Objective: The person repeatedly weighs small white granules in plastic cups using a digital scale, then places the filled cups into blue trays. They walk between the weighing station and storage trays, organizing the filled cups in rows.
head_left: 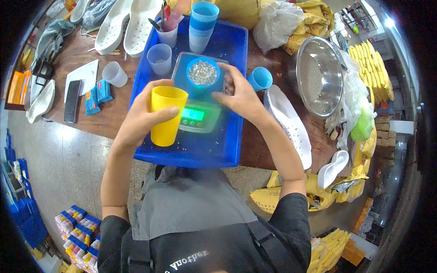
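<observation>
My left hand (pixel 152 111) is wrapped round a tall yellow cup (pixel 166 123), thumb on its near side. The cup is upright over the near left part of a digital scale (pixel 200 119) with a lit green display. On the scale's platform stands a blue cup (pixel 193 86) filled with small whitish pellets (pixel 203 73). My right hand (pixel 236 93) curves round this cup's right side, index finger at the rim and thumb low on the near side. The scale sits in a blue tray (pixel 227 150) with a few loose pellets on its bottom.
Stacked blue cups (pixel 202 27), a clear cup (pixel 159 60) and a cup of tools (pixel 167 35) stand farther back in the tray. Right lie another blue cup (pixel 261 78), a steel bowl (pixel 321 77) of pellets and white shoe soles (pixel 291 127). A phone (pixel 73 101) lies left.
</observation>
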### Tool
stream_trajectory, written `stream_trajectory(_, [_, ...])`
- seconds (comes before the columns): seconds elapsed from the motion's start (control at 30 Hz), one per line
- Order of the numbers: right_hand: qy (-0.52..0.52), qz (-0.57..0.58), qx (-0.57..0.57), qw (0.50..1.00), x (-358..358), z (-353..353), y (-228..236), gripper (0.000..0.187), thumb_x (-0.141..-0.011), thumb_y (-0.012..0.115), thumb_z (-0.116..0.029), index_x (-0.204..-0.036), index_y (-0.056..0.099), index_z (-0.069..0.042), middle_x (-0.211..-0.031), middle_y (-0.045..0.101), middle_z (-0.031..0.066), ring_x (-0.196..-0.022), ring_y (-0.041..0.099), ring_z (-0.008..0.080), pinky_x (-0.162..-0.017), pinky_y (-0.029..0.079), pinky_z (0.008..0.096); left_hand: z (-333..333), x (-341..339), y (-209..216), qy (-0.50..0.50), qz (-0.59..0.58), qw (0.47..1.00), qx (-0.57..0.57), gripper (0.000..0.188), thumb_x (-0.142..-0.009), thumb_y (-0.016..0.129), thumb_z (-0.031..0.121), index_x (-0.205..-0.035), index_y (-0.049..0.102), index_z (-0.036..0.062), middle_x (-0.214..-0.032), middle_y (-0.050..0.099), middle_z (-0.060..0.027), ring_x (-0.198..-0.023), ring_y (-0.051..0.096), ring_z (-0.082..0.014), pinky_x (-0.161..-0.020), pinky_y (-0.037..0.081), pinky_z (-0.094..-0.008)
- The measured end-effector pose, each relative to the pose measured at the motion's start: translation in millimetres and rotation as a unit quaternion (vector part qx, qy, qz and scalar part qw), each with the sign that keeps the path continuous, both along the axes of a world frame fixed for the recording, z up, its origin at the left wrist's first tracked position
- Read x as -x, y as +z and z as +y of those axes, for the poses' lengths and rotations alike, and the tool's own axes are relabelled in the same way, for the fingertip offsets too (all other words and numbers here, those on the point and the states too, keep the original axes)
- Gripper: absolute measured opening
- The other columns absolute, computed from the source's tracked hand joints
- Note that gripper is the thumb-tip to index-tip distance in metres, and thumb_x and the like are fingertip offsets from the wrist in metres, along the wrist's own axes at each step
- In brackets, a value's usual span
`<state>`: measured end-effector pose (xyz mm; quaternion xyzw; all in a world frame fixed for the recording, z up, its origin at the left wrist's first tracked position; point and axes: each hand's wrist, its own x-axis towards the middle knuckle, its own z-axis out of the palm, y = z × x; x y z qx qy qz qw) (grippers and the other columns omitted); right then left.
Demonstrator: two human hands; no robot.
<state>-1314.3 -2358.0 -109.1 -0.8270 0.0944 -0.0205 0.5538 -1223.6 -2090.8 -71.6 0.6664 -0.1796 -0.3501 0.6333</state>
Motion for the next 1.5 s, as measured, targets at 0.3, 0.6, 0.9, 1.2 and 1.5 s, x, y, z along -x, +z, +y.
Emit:
stream_trajectory(0.3, [0.022,-0.187,0.252,0.949,-26,36,8,0.072,-0.064,0.089,-0.008,-0.130,0.060,-0.008,-0.102,0.052,0.0137,-0.097,0.059,0.0337,-0.089,0.050,0.0417,-18,-2,-10,-0.033,-0.033,0.999,-0.026,0.078,-0.081,0.086,0.032,-0.140,0.047,-0.0007,-0.120,0.063,-0.0100,-0.108,0.062,-0.0174,-0.095,0.052,-0.0305])
stream_trajectory(0.6, [0.057,-0.400,0.651,0.643,-23,75,54,0.058,-0.077,0.071,-0.011,-0.133,0.064,-0.026,-0.085,0.036,-0.0006,-0.077,0.048,0.0155,-0.074,0.047,0.0294,-2,12,-6,0.009,-0.038,0.999,0.031,0.080,-0.070,0.091,0.009,-0.138,0.048,0.0041,-0.121,0.063,-0.0079,-0.114,0.063,-0.0197,-0.100,0.052,-0.0351])
stream_trajectory(0.9, [0.053,-0.489,0.685,0.538,-30,96,82,0.040,-0.090,0.061,-0.016,-0.130,0.065,-0.020,-0.085,0.038,-0.0005,-0.077,0.047,0.0158,-0.075,0.044,0.0326,5,21,4,0.037,-0.020,0.994,0.102,0.070,-0.065,0.086,0.002,-0.129,0.058,0.0018,-0.117,0.066,-0.0069,-0.109,0.065,-0.0183,-0.096,0.054,-0.0343])
stream_trajectory(1.2, [-0.075,-0.130,0.262,0.953,-45,58,44,0.074,-0.071,0.089,-0.015,-0.138,0.057,-0.012,-0.117,0.063,0.0127,-0.109,0.062,0.0292,-0.096,0.049,0.0422,62,8,9,-0.016,-0.132,0.970,0.205,0.072,-0.072,0.087,0.010,-0.135,0.054,0.0022,-0.122,0.062,-0.0052,-0.112,0.059,-0.0115,-0.101,0.048,-0.0283])
stream_trajectory(1.5, [-0.401,-0.105,0.375,0.829,28,117,33,0.058,-0.090,0.079,-0.022,-0.138,0.055,0.002,-0.129,0.062,0.0198,-0.117,0.060,0.0297,-0.103,0.048,0.0430,308,2,-3,0.163,-0.177,0.952,0.188,0.072,-0.076,0.086,0.008,-0.139,0.052,0.0025,-0.126,0.061,-0.0084,-0.120,0.058,-0.0171,-0.105,0.046,-0.0335])
